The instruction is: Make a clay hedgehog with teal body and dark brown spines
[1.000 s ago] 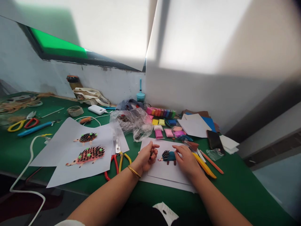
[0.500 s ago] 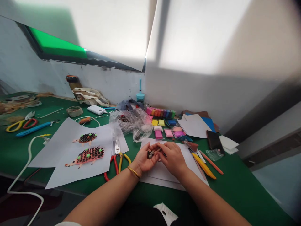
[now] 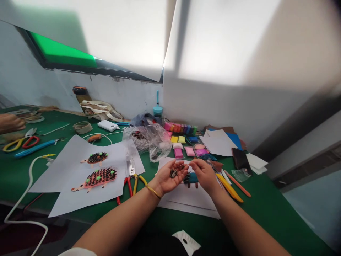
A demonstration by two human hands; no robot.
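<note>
Palm up, my left hand (image 3: 170, 176) is cupped around several dark striped sunflower seeds (image 3: 173, 173). My right hand (image 3: 204, 174) is beside it, thumb and fingertips pinched together; whatever is between them is too small to make out. Under both hands lies white paper (image 3: 183, 202) bearing a blue clay figure (image 3: 190, 177) with short brown legs and dark seeds stuck at its left end. My right hand partly covers that figure. On sheets to the left are a pink hedgehog picture (image 3: 99, 177) and a smaller brown one (image 3: 98, 157), both with seed spines and green dots.
Scissors (image 3: 131, 181) with red and yellow handles lie left of my hands. Behind are a clear plastic bag (image 3: 146, 137) and coloured clay packs (image 3: 178, 153). A yellow tool (image 3: 229, 187) and black wallet-like object (image 3: 241, 160) lie right. Another person's hand (image 3: 10, 122) shows far left.
My right hand has moved away from my left palm, to the right, uncovering the seeds and part of the blue figure. Another person's hand has come into view at far left.
</note>
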